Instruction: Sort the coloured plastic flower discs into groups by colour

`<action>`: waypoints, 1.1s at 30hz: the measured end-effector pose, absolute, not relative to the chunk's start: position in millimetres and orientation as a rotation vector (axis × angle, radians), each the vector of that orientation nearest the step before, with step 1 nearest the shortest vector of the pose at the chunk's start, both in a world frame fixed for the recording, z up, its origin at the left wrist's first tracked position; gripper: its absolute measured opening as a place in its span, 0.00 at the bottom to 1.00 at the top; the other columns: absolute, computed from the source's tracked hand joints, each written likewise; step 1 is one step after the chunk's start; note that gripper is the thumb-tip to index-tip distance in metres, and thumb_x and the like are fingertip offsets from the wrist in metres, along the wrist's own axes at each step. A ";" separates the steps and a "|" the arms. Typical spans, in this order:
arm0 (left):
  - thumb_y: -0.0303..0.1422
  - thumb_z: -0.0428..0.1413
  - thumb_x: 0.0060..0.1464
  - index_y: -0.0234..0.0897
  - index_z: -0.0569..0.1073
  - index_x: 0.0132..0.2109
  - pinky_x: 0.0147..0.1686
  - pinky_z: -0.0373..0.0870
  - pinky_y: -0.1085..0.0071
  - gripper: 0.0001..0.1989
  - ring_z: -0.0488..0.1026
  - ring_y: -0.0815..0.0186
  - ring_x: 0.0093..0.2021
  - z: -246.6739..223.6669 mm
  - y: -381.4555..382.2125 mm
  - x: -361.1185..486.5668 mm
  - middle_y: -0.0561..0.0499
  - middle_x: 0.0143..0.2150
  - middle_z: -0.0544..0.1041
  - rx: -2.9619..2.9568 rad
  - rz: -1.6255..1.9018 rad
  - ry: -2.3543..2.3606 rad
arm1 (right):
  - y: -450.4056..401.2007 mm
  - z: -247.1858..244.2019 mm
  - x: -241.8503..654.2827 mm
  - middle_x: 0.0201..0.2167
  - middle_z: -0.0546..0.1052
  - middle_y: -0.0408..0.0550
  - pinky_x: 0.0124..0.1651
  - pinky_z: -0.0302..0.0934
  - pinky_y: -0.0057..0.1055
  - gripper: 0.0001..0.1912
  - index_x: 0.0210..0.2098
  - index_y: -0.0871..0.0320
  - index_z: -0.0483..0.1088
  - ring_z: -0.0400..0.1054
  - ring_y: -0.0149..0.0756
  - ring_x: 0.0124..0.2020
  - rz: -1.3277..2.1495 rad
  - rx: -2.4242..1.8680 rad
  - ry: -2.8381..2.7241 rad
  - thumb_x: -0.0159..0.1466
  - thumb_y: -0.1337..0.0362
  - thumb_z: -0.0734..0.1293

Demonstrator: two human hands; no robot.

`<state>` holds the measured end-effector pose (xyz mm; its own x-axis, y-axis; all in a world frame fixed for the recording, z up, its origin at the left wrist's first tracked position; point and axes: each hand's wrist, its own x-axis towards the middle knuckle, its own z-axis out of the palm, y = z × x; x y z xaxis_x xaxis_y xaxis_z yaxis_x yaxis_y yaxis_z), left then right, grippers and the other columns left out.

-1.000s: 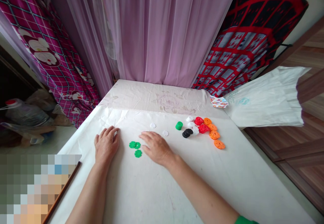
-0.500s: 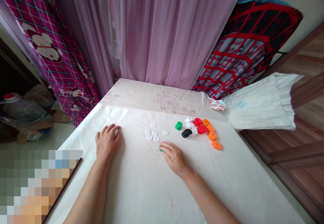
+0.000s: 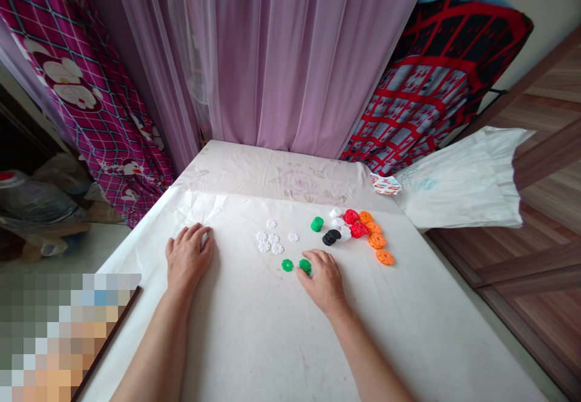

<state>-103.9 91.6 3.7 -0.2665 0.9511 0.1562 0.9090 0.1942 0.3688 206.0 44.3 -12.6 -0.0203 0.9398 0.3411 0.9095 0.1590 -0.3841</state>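
My left hand (image 3: 188,255) lies on the white tablecloth with its fingers stretched out, holding nothing. To the right, my right hand (image 3: 324,278) has its thumb and fingers around a green notched plastic disc (image 3: 305,265), close to the tabletop. Just left of that hand, another green disc (image 3: 287,265) lies flat. Beyond it are several white notched discs (image 3: 273,238), five of them near one another and one (image 3: 293,237) set apart to the right.
Stacked discs sit at the right: green (image 3: 317,224), black (image 3: 331,237), white (image 3: 338,223), red (image 3: 358,229) and orange (image 3: 377,241). A white plastic bag (image 3: 463,181) hangs over the table's right edge. Purple curtains (image 3: 281,57) close off the far side.
My right hand has moved right, leaving one green disc on the cloth and showing another at its fingertips. My left hand stays put. The view has shifted slightly.
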 end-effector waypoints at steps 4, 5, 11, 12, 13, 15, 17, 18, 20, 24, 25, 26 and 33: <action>0.39 0.44 0.61 0.42 0.74 0.55 0.65 0.48 0.47 0.20 0.58 0.52 0.66 4.0 91.3 -103.4 0.46 0.63 0.69 1.834 0.576 2.341 | 42.6 -5.6 208.2 0.41 0.75 0.51 0.49 0.60 0.36 0.11 0.41 0.56 0.73 0.67 0.42 0.45 0.055 -1.875 -1.953 0.59 0.62 0.66; 0.39 0.44 0.61 0.42 0.73 0.55 0.65 0.48 0.47 0.20 0.58 0.52 0.66 3.8 91.4 -103.4 0.47 0.63 0.69 1.836 0.571 2.341 | 42.9 -3.6 208.4 0.40 0.75 0.50 0.47 0.60 0.35 0.08 0.39 0.55 0.74 0.68 0.41 0.44 0.066 -1.900 -1.970 0.60 0.63 0.66; 0.39 0.44 0.61 0.43 0.73 0.55 0.65 0.48 0.47 0.20 0.58 0.52 0.66 2.7 91.8 -104.0 0.47 0.63 0.69 1.839 0.569 2.344 | 46.3 8.5 209.2 0.37 0.76 0.47 0.42 0.58 0.32 0.05 0.35 0.53 0.74 0.68 0.38 0.40 0.016 -1.937 -2.171 0.61 0.64 0.66; 0.39 0.44 0.61 0.43 0.73 0.55 0.65 0.48 0.47 0.20 0.58 0.52 0.66 2.6 91.8 -104.2 0.47 0.63 0.69 1.838 0.566 2.346 | 47.2 11.7 210.3 0.37 0.76 0.47 0.42 0.57 0.32 0.05 0.35 0.53 0.75 0.68 0.38 0.40 -0.015 -1.922 -2.206 0.61 0.64 0.66; 0.39 0.44 0.61 0.43 0.73 0.55 0.65 0.48 0.47 0.20 0.57 0.53 0.66 2.4 91.8 -104.4 0.47 0.64 0.69 1.838 0.560 2.347 | 49.0 15.8 212.3 0.37 0.76 0.47 0.42 0.57 0.32 0.05 0.35 0.53 0.75 0.68 0.39 0.40 -0.042 -1.900 -2.230 0.61 0.64 0.66; 0.40 0.43 0.62 0.43 0.73 0.55 0.65 0.47 0.48 0.20 0.57 0.53 0.66 2.1 91.9 -104.7 0.48 0.64 0.68 1.838 0.549 2.347 | 57.1 26.4 219.1 0.39 0.77 0.48 0.44 0.57 0.33 0.07 0.38 0.53 0.75 0.68 0.39 0.41 -0.085 -1.847 -2.229 0.62 0.62 0.66; 0.40 0.43 0.62 0.43 0.72 0.55 0.65 0.47 0.47 0.21 0.57 0.53 0.66 2.0 92.0 -105.0 0.48 0.64 0.68 1.846 0.543 2.341 | 72.4 39.3 229.7 0.42 0.77 0.49 0.47 0.57 0.34 0.10 0.42 0.54 0.76 0.67 0.40 0.44 -0.119 -1.829 -2.169 0.63 0.61 0.65; 0.40 0.43 0.62 0.43 0.72 0.56 0.65 0.47 0.47 0.21 0.57 0.53 0.66 2.0 92.1 -105.1 0.48 0.64 0.68 1.850 0.543 2.340 | 82.5 45.5 235.8 0.44 0.76 0.49 0.48 0.57 0.34 0.12 0.43 0.54 0.76 0.67 0.40 0.45 -0.133 -1.850 -2.130 0.63 0.61 0.64; 0.40 0.43 0.62 0.43 0.72 0.55 0.65 0.48 0.47 0.21 0.57 0.53 0.66 1.9 92.3 -105.1 0.47 0.64 0.68 1.849 0.546 2.344 | 104.6 55.4 247.9 0.45 0.76 0.51 0.47 0.57 0.36 0.13 0.44 0.54 0.76 0.67 0.42 0.46 -0.160 -1.944 -2.078 0.63 0.59 0.64; 0.40 0.44 0.61 0.44 0.73 0.54 0.64 0.49 0.48 0.20 0.58 0.53 0.66 0.6 92.8 -105.5 0.47 0.63 0.69 1.843 0.576 2.352 | 138.2 58.6 261.2 0.45 0.77 0.50 0.49 0.54 0.38 0.13 0.43 0.53 0.77 0.66 0.43 0.47 -0.161 -2.053 -2.113 0.63 0.58 0.65; 0.40 0.44 0.61 0.45 0.74 0.54 0.64 0.49 0.48 0.20 0.58 0.53 0.66 -0.1 92.9 -105.7 0.47 0.63 0.69 1.847 0.584 2.350 | 142.5 56.8 261.7 0.44 0.77 0.50 0.49 0.53 0.38 0.13 0.44 0.53 0.77 0.66 0.43 0.47 -0.153 -2.059 -2.138 0.63 0.58 0.65; 0.40 0.44 0.61 0.45 0.74 0.54 0.64 0.48 0.47 0.20 0.58 0.53 0.66 -0.7 93.0 -106.1 0.47 0.63 0.70 1.851 0.588 2.348 | 145.3 54.9 261.3 0.44 0.77 0.50 0.49 0.53 0.38 0.13 0.44 0.52 0.77 0.66 0.43 0.47 -0.146 -2.063 -2.157 0.63 0.57 0.65; 0.40 0.44 0.61 0.44 0.73 0.55 0.64 0.48 0.46 0.20 0.58 0.52 0.66 -2.2 93.6 -107.5 0.47 0.63 0.69 1.868 0.586 2.335 | 147.4 56.0 255.8 0.48 0.76 0.51 0.51 0.53 0.40 0.15 0.47 0.53 0.76 0.66 0.45 0.49 -0.113 -2.112 -2.164 0.63 0.56 0.65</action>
